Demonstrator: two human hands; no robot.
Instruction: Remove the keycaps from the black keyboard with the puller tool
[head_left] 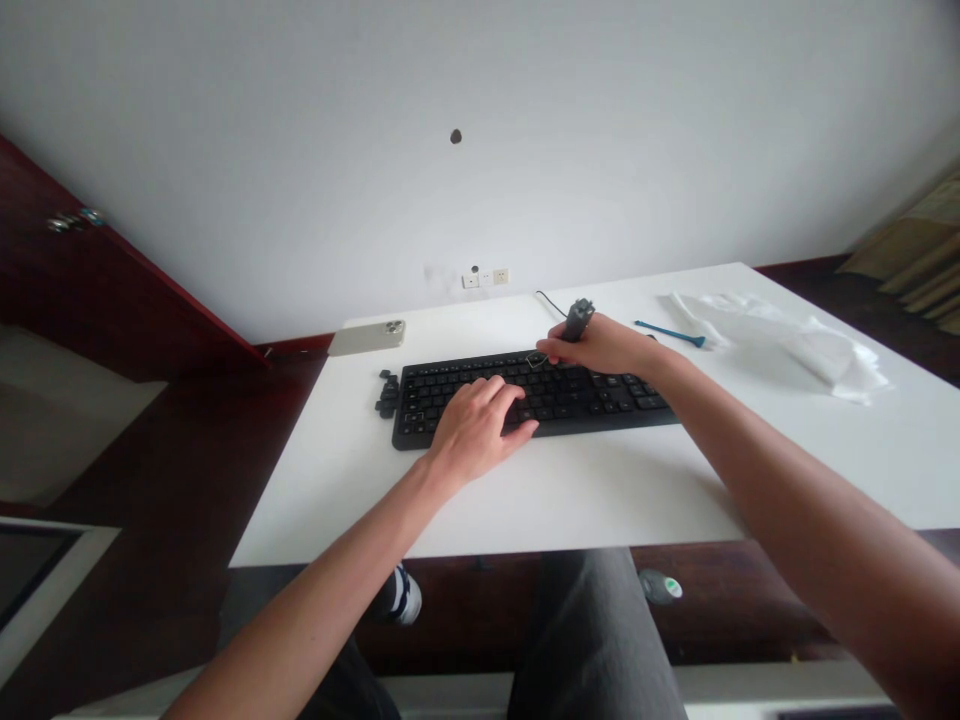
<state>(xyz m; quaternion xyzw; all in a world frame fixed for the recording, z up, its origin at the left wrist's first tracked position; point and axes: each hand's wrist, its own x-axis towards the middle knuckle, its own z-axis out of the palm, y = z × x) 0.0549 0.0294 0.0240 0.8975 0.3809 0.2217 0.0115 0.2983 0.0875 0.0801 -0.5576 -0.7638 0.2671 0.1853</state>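
Note:
A black keyboard [600, 392] lies across the middle of the white table [570, 480]. My left hand [480, 425] rests flat on its left-centre keys, fingers curled loosely, holding nothing. My right hand [600, 345] is closed round a small dark tool with a wire loop, a keycap puller [576, 320], whose tip sits over the top key row. A few removed black keycaps [387, 393] lie just left of the keyboard.
A phone [367, 337] lies face down at the table's back left. A blue brush [670, 334] and a crumpled white cloth [787, 340] lie at the back right. A thin black cable [550, 301] runs behind the keyboard. My knees are below the table's front edge.

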